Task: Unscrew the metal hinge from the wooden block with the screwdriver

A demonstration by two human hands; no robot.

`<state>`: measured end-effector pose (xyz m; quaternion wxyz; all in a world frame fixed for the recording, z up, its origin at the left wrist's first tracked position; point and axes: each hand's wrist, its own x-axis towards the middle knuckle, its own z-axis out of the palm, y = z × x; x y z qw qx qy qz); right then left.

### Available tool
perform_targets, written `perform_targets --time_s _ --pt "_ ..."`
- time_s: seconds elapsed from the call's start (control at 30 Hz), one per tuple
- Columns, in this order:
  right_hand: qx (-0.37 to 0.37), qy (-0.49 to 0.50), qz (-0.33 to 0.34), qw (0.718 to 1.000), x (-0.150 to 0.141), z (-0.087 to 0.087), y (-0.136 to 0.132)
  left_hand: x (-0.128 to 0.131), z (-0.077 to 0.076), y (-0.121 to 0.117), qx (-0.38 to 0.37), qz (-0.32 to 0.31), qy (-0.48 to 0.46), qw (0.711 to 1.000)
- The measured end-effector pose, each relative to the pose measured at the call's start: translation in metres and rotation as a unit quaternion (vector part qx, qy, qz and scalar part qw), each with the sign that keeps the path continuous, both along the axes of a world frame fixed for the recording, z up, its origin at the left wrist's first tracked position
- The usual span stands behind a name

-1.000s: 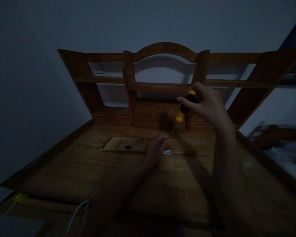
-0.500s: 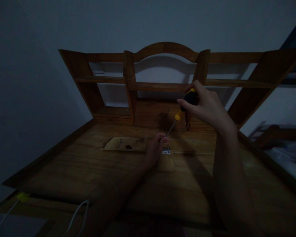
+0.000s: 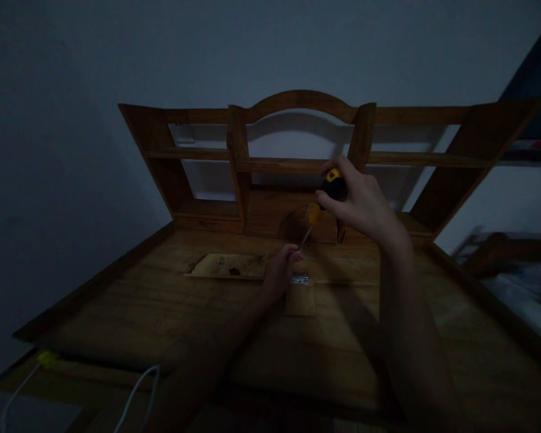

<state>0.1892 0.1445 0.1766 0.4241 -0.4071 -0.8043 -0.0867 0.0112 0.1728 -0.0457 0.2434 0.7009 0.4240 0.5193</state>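
Note:
My right hand (image 3: 354, 192) is wrapped round the black and yellow handle of a screwdriver (image 3: 314, 214), which slants down to the left. The tip of its thin metal shaft ends at the pinched fingertips of my left hand (image 3: 280, 270). What those fingertips hold at the tip is too small and dark to make out. Just right of my left hand lies a metal hinge (image 3: 300, 279) with screw holes. It sits where a long wooden strip (image 3: 247, 264), rough and stained at its left end, meets a small wooden block (image 3: 300, 299).
All this lies on a wooden desk top (image 3: 162, 307). A shelf unit (image 3: 237, 138) rises at the back against the wall. A white cable (image 3: 137, 394) and a yellow object (image 3: 47, 359) are at the front left. Light-coloured, crumpled material (image 3: 527, 300) lies at the right.
The screwdriver handle and my right hand have shifted slightly left and down, and the handle has turned. My left hand stays at the shaft's tip. The view has moved a little.

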Motion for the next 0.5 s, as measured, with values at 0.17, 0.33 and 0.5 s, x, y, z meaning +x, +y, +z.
perform_targets --time_s 0.17,0.33,0.5 --pt "0.055 0.043 -0.026 0.997 0.011 0.003 0.000 -0.026 0.012 0.016 0.050 0.072 0.120 0.989" --pt "0.099 0.081 -0.044 0.991 0.032 0.010 -0.006 -0.117 0.046 0.025 0.112 0.154 0.273 0.943" --pt "0.116 0.105 -0.046 0.987 0.044 0.013 -0.008 -0.242 0.061 -0.003 0.038 0.237 0.409 0.880"
